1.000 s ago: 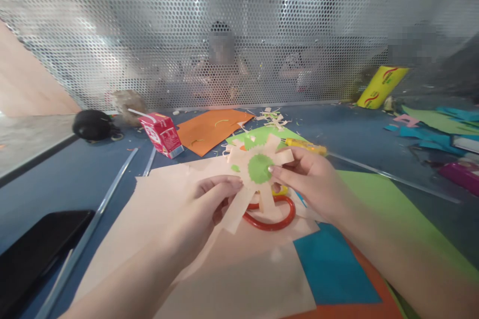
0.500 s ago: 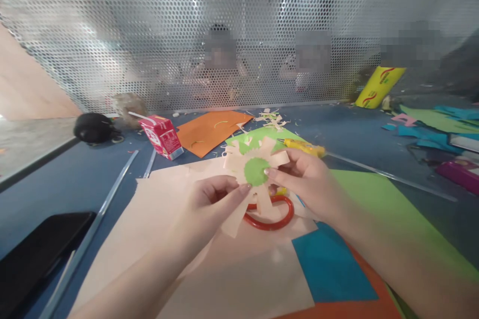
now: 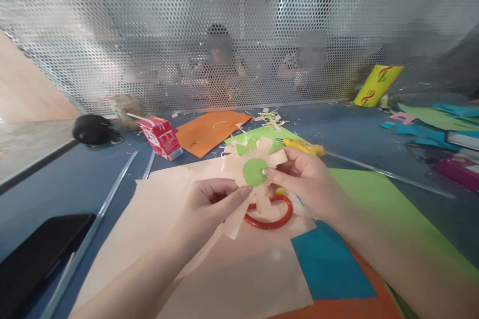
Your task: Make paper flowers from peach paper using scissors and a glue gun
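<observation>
A pale paper flower with a scalloped green paper circle at its centre is held up between both hands. My left hand pinches its lower left side, thumb tip at the circle's lower edge. From the right, my right hand grips the flower with its thumb on the circle's right edge. Below the flower lie red-handled scissors, partly hidden by its petals, on large pale paper sheets. A blue paper piece lies to their lower right.
A pink drink carton, orange paper, paper scraps and a yellow glue gun sit farther back. A black phone and clear glue sticks lie left. Behind a perforated metal screen, people are visible.
The view has shifted very slightly. Both hands keep their hold on the flower and green circle, with almost no movement.
</observation>
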`<state>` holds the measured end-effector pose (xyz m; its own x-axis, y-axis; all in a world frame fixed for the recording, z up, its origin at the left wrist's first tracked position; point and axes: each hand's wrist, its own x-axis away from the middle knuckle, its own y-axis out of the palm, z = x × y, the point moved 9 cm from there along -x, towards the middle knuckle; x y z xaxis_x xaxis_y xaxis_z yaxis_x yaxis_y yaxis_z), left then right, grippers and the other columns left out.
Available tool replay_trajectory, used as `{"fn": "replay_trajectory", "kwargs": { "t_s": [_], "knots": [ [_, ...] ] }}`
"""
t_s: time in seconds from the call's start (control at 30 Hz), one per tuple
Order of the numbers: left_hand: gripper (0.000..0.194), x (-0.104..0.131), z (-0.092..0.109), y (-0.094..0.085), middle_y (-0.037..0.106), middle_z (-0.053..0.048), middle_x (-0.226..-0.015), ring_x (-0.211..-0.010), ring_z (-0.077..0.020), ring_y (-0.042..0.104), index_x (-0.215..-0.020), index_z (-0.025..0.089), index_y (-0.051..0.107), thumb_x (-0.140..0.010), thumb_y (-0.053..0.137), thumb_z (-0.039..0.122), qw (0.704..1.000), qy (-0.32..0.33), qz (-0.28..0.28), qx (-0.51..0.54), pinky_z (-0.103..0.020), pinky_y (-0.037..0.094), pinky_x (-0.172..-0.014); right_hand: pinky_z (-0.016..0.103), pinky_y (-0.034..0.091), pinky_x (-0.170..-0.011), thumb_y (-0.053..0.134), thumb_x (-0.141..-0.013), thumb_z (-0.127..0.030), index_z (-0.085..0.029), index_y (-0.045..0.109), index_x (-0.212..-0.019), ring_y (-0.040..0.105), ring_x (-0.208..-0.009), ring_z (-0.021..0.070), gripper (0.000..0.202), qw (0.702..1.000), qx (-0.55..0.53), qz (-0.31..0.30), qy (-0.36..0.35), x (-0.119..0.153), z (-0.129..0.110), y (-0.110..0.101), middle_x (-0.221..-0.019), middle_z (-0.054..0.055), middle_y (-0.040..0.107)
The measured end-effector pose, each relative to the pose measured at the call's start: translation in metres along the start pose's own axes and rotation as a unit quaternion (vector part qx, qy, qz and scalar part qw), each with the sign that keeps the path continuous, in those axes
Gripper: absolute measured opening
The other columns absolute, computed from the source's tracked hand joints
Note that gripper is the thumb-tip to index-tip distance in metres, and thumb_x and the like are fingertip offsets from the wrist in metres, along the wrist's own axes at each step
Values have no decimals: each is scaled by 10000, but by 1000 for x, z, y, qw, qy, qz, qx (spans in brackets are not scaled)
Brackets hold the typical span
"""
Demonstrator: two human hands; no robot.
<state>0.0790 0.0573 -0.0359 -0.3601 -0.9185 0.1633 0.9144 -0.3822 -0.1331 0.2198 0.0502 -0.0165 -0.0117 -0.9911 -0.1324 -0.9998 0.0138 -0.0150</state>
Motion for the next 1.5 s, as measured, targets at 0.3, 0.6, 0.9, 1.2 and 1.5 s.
{"fn": "replay_trajectory", "kwargs": {
  "t_s": [0.3, 0.6, 0.9, 1.2, 1.5],
  "knots": [
    [254, 2, -1, 0, 495, 46, -484, -449, -42, 384, -534, 158, 597, -678, 653, 360, 1000, -11, 4, 25, -141, 288, -413, 223, 503, -497, 614, -726, -202, -190, 552, -737, 617, -493, 105, 65, 1000, 6, 7, 10, 1, -1, -1, -621, -45, 599],
    [211, 4, 14, -5, 477, 61, -516, -480, -58, 425, -613, 162, 556, -658, 670, 334, 999, 32, 40, 13, -158, 323, -435, 228, 501, -506, 618, -733, -222, -187, 557, -759, 607, -506, 106, 75, 1000, 2, 4, 0, 2, -4, -1, -640, -36, 596],
    [331, 4, 19, 0, 578, 5, -680, -666, -157, 586, -1005, 177, 556, -696, 645, 254, 995, 53, 20, 79, -256, 458, -599, 236, 508, -506, 614, -744, -211, -202, 555, -775, 607, -508, 111, 68, 1000, 2, 0, -13, 1, 0, 2, -636, -44, 575],
    [384, 5, 16, -5, 613, -8, -733, -683, -161, 595, -1009, 160, 549, -663, 668, 278, 994, 43, 62, 80, -256, 451, -601, 271, 528, -536, 609, -753, -235, -210, 531, -766, 603, -632, 140, 84, 999, -20, 6, -32, 2, 2, 5, -727, -16, 578],
    [397, 2, 15, -5, 554, 42, -585, -484, -94, 509, -996, 154, 536, -648, 684, 275, 994, 43, 56, 82, -179, 345, -410, 293, 504, -552, 594, -766, -259, -215, 502, -758, 593, -551, 135, 103, 999, 0, 6, -45, 3, 1, 5, -686, -28, 561]
  ]
}}
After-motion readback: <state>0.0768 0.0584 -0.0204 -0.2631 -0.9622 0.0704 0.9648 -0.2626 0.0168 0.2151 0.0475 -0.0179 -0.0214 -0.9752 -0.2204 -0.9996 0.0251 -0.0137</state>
